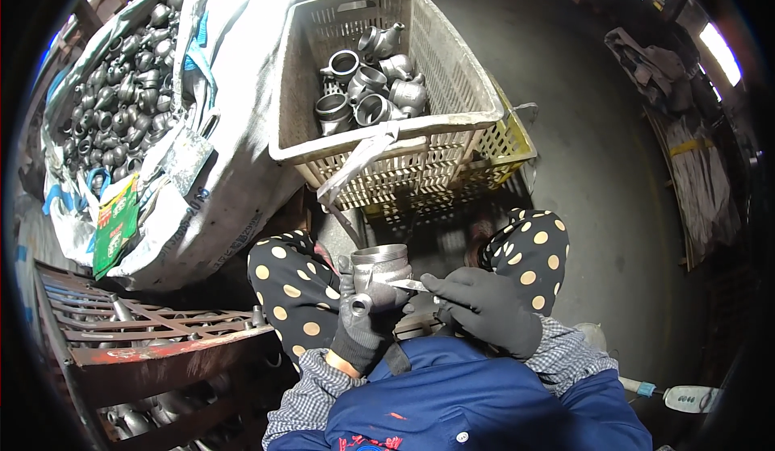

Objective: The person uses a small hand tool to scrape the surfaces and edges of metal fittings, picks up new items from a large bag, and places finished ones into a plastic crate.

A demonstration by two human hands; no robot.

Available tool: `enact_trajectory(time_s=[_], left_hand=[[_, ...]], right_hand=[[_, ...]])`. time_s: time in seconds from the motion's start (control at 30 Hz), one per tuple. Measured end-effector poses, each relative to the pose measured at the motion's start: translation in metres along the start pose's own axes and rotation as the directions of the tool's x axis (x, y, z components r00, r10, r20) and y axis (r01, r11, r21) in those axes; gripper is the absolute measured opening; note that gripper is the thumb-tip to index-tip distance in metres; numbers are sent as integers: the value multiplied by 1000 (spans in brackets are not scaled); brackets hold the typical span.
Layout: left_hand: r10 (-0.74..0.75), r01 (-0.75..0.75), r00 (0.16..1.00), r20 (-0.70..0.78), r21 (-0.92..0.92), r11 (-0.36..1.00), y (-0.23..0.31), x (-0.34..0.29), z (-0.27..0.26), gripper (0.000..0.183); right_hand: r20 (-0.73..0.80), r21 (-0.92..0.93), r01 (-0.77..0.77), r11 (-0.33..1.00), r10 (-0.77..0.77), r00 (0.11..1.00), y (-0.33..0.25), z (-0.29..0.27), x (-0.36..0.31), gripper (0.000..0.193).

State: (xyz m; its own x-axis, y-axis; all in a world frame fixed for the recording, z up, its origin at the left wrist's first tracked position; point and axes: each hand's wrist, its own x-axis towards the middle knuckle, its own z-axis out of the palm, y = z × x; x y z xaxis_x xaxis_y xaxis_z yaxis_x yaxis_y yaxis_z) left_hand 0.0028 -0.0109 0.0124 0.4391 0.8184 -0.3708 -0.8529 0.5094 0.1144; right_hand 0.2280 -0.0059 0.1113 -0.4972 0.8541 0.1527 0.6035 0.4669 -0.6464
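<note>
A grey metal casting (379, 264), round and hollow with a ridged rim and a small side spout, is held upright over my lap. My left hand (358, 322), in a dark glove, is closed around its left side and the spout. My right hand (488, 306), also gloved, is closed on a thin flat metal blade (410, 285). The blade's tip touches or nearly touches the casting's right side. Fingers cover the blade's other end, so its exact kind does not show.
Ahead stands a pale plastic crate (464, 116) with several similar castings (369, 80), on top of a yellow crate (513, 140). A big white sack (242, 120) full of small castings (121, 104) is at the left. Below it is a rusty metal rack (161, 362) with more parts.
</note>
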Motion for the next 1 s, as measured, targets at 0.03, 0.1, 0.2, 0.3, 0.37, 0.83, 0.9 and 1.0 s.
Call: enact_trajectory(time_s=[0.03, 0.1, 0.2, 0.3, 0.37, 0.83, 0.9, 1.0], left_hand=[[15, -14, 999, -35, 26, 1000, -1, -1, 0, 79], [44, -41, 997, -70, 46, 998, -2, -6, 15, 77], [70, -68, 995, -66, 30, 997, -3, -11, 30, 75], [107, -104, 994, -38, 71, 992, -2, -10, 25, 73], [177, -177, 984, 18, 156, 972, -2, -11, 18, 73], [-74, 74, 997, 15, 27, 997, 14, -12, 5, 79], [-67, 67, 998, 11, 57, 996, 13, -12, 2, 79], [-20, 31, 995, -96, 123, 992, 10, -14, 11, 79]], right_hand=[[-4, -71, 12, 997, -12, 1000, -1, 2, -1, 48], [-11, -178, 24, 984, -27, 1000, -2, 6, -3, 49], [0, -244, 27, 969, -28, 1000, 0, 9, -4, 48], [92, -157, -4, 988, 18, 996, -2, 5, -4, 44], [205, -23, -81, 996, 84, 975, -2, -4, -1, 40], [246, 499, -326, 803, 229, 942, 11, 6, 4, 30], [239, 495, -325, 806, 233, 943, 8, 5, 5, 30], [251, 483, -395, 782, 308, 918, 3, 0, 9, 30]])
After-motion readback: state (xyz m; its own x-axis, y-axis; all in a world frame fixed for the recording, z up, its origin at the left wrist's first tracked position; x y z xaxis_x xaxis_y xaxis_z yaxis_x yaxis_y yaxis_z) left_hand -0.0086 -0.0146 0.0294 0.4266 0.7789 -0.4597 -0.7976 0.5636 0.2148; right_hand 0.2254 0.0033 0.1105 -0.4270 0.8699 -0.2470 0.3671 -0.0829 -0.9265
